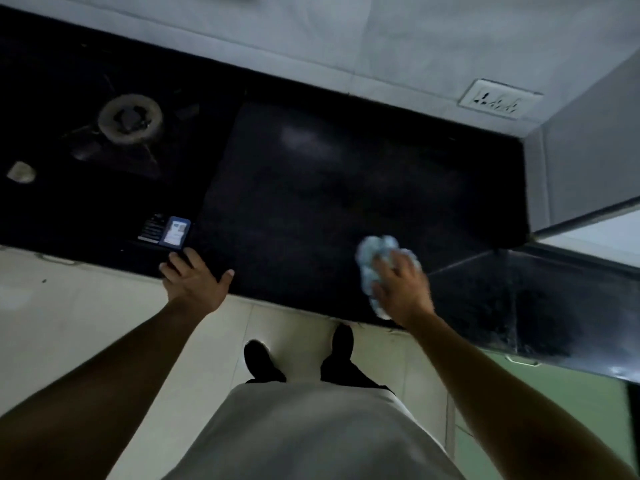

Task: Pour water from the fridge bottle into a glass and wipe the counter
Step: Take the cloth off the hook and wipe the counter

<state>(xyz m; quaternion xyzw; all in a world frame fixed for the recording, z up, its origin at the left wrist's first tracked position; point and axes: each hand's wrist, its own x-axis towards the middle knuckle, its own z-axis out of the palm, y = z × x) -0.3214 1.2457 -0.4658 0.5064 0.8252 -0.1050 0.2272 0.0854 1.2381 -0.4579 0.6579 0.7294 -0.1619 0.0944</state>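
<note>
A crumpled pale blue-and-white cloth (372, 258) lies on the black stone counter (311, 188) near its front edge. My right hand (403, 289) grips the cloth from above, fingers curled over it. At the counter's front edge, my left hand (195, 280) rests flat with its fingers spread. No bottle or glass is in view.
A black gas hob with a round burner (130, 118) takes up the counter's left part. A small blue card (176, 232) lies at the hob's front. A grey wall and shelf (585, 161) close off the right end; a white socket (498, 98) sits on the tiled wall.
</note>
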